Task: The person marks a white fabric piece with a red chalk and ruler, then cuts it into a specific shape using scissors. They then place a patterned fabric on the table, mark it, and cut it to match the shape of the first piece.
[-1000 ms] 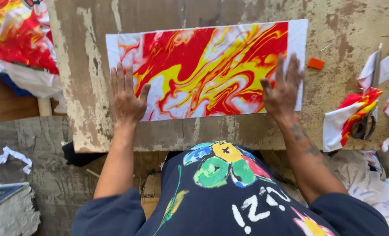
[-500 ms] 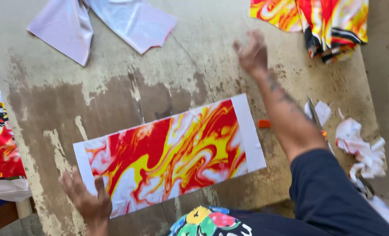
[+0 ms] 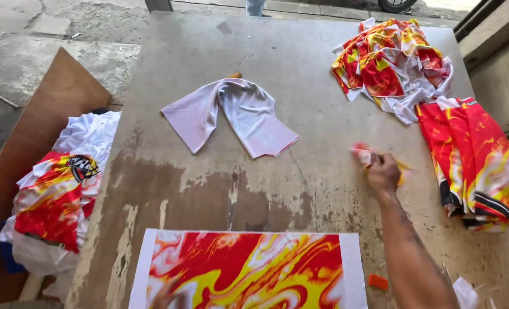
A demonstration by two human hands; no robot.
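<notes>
A long sheet printed with red, yellow and white swirls lies flat at the near edge of the worn table. My left hand rests on the sheet's near left part; only its fingertips show. My right hand is stretched out to the right of the middle of the table, closed around a small blurred piece of orange and white material. A folded white cloth lies further back, to the left of that hand.
A heap of red and yellow printed garments sits at the far right, with a folded printed stack nearer. More printed garments lie on a brown board to the left. A small orange block is beside the sheet.
My view has tilted up toward the far end of the table. My right hand left the sheet, reached out over the table and closed on a small orange and white piece.
</notes>
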